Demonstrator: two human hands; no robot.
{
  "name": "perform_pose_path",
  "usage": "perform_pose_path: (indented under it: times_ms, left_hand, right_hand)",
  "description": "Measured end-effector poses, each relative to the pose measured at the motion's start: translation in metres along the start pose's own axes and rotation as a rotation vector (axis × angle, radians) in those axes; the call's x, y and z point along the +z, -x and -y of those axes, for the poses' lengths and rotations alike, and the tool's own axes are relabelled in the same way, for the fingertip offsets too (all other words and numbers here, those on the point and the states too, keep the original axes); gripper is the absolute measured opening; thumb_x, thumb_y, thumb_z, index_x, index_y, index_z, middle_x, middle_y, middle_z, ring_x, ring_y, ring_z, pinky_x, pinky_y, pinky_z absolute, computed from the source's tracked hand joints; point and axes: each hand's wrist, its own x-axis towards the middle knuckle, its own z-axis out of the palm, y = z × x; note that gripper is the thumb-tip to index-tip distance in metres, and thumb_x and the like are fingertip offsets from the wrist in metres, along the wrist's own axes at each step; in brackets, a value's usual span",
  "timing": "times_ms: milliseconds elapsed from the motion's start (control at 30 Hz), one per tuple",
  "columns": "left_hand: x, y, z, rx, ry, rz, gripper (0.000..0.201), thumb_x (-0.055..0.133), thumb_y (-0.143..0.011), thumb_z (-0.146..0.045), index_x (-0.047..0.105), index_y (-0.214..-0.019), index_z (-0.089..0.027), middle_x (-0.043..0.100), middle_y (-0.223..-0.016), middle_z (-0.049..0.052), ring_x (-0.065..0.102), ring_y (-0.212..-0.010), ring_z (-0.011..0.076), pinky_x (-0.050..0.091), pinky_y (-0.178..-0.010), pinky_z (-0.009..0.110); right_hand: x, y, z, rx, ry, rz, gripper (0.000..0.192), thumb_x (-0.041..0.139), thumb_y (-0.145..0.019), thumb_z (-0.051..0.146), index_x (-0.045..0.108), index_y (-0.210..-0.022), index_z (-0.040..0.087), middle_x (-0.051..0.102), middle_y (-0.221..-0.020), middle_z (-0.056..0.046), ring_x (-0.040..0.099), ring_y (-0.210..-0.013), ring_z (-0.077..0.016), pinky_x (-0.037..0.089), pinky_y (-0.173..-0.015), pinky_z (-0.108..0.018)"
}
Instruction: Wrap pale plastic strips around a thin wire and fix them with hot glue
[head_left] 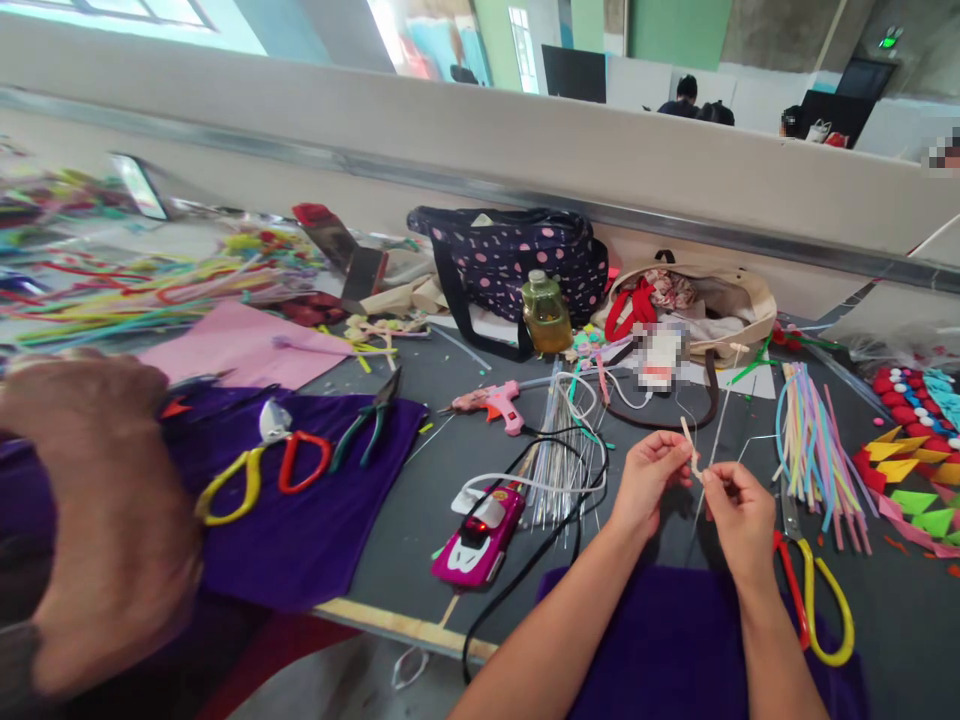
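Left hand (651, 480) and right hand (739, 508) are held close together over the grey tabletop (457, 465), forearms (566, 615) extended forward. A small pale strip (695, 468) is pinched between them, thumbs and fingers nearly closed. Scissors (808, 580) are positioned beside the right forearm; a pink glue gun (496, 403) is laid farther left.

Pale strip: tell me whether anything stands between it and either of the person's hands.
Nothing visible does. The left hand and the right hand both pinch the pale strip directly. A bundle of pastel stems lies to the right of the right hand, outside that grip.
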Motion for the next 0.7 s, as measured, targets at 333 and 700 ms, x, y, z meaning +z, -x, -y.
perform_pose_path:
  times_ms: [333,700]
  left_hand:
    - [0.0024,0.0022,-0.0018,0.273,-0.491,-0.117,0.02,0.074,-0.065,-0.032,0.064,-0.066,-0.014,0.061,-0.06,0.0,0.05,-0.051,0.0088,0.039,-0.05,0.02]
    - [-0.0009,0.001,-0.0031,0.029,-0.153,-0.025,0.026,0.077,-0.063,-0.036,0.065,-0.067,-0.012,0.058,-0.059,-0.001,0.048,-0.047,0.0073,0.041,-0.046,0.02]
  right_hand:
    - [0.0015,0.0053,0.0052,-0.328,0.372,-0.067,0.014,0.054,-0.085,0.027,0.06,-0.076,0.019,0.054,-0.063,0.003,0.049,-0.053,-0.0102,0.04,-0.054,-0.021]
    - [0.0032,0.0044,0.0016,-0.171,0.231,-0.043,0.018,0.057,-0.084,0.033,0.062,-0.075,0.018,0.058,-0.063,0.002,0.05,-0.053,-0.011,0.04,-0.052,-0.021]
